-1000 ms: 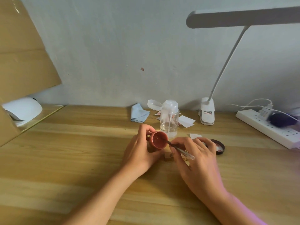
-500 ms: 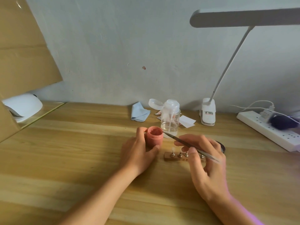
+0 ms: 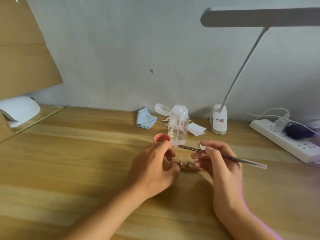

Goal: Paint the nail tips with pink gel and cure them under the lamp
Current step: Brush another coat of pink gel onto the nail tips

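**Q:** Where are your hands in the head view?

**A:** Your right hand (image 3: 223, 168) pinches a thin brush with a dark ferrule and a pale handle (image 3: 225, 157) between thumb and fingertips. Its bristle end points left and hangs above a small wooden holder strip (image 3: 189, 169) lying mid-desk. Clear nail tips (image 3: 188, 159) stand upright on the strip's pegs. Your lower fingers hide the strip's right part.

**Q:** And your left?

**A:** Your left hand (image 3: 152, 170) is curled at the strip's left end, with the thumb against the wood. The small round pink gel pot (image 3: 161, 138) stands open just behind those fingers. That spot is blurred, so I cannot tell whether you grip the pot, the strip or neither. Your two hands are apart, with the pegs between them.

**Q:** What else is there?

**A:** A clear plastic pump bottle (image 3: 178, 126) stands just behind the pot. Toward the back edge lie a folded pale blue cloth (image 3: 145, 118) and white paper slips (image 3: 196, 129), and the white clip-on desk lamp (image 3: 219, 121) stands there. A white power strip (image 3: 287, 142) runs along the right edge. The white domed curing lamp (image 3: 20, 108) sits past the desk's left edge, below a brown cardboard sheet (image 3: 22, 49).
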